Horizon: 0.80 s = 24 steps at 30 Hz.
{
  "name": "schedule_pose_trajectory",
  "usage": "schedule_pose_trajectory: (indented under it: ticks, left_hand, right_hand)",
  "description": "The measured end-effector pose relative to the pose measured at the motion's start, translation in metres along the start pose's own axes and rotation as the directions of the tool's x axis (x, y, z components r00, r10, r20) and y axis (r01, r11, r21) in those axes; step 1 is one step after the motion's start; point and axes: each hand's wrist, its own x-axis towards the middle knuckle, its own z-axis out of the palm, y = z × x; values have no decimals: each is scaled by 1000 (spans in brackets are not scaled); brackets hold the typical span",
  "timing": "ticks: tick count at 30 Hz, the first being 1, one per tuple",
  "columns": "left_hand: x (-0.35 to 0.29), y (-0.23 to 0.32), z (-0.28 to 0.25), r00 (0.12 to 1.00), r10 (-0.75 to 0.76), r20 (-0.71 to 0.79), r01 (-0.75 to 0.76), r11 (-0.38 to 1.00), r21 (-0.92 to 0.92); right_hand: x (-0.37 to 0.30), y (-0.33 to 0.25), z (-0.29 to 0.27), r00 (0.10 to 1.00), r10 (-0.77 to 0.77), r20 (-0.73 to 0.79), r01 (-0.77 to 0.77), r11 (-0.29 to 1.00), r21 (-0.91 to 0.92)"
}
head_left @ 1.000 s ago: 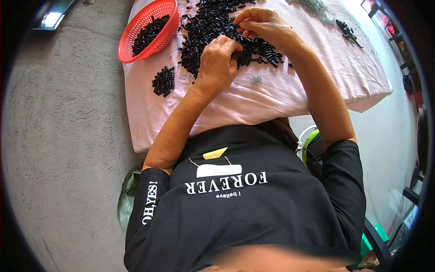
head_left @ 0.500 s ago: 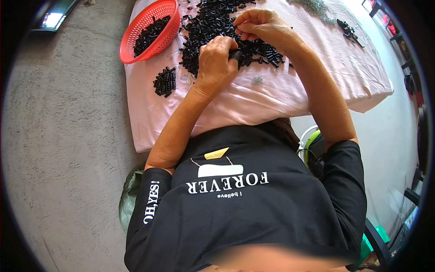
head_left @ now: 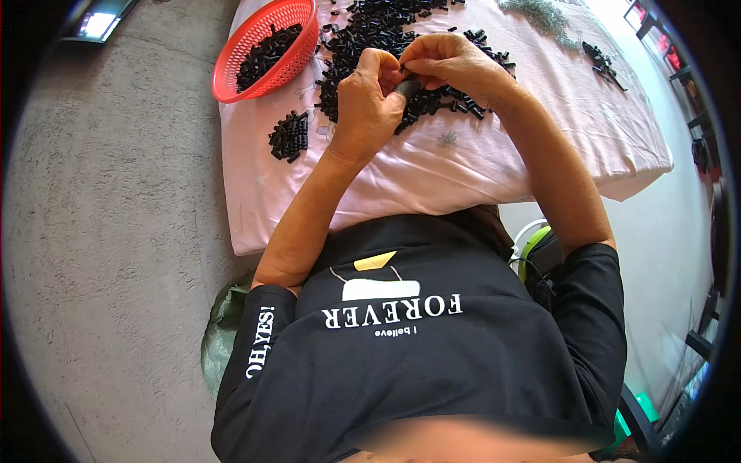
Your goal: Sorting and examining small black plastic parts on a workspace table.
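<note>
Over the big pile of small black tube-shaped pieces (head_left: pixel 370 38), my two hands meet fingertip to fingertip. My left hand (head_left: pixel 364 100) is closed, its fingers curled toward a thumb that wears a dark cover (head_left: pixel 407 88). From the right, my right hand (head_left: pixel 455 65) comes in with thumb and forefinger pinched beside the left fingertips. Something small and dark shows between the hands, too tiny to make out. A neat cluster of black pieces (head_left: pixel 289 137) lies left of my left wrist. Below my hands sits a little heap of small shiny bits (head_left: pixel 448 139).
A red perforated basket (head_left: pixel 301 65) holding more black pieces stands at the far left of the pink cloth-covered table (head_left: pixel 255 208). A larger heap of shiny bits (head_left: pixel 540 19) lies at the far right, with some black pieces (head_left: pixel 603 65) beside it.
My right hand's fingertips have come down against my left hand's. My left hand has turned and its fingers have lifted from the pile. The whole view has shifted slightly.
</note>
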Motion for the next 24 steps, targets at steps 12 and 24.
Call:
schedule_pose_trajectory:
  ticks: [12, 24]
  left_hand:
    - [5, -5, -14, 999, -30, 35, 35, 989, -147]
    - [9, -13, -28, 958, 33, 283, 45, 964, -262]
  right_hand:
    - [-2, -1, 3, 997, -15, 70, 4, 990, 144]
    - [1, 3, 0, 991, -16, 135, -14, 975, 221]
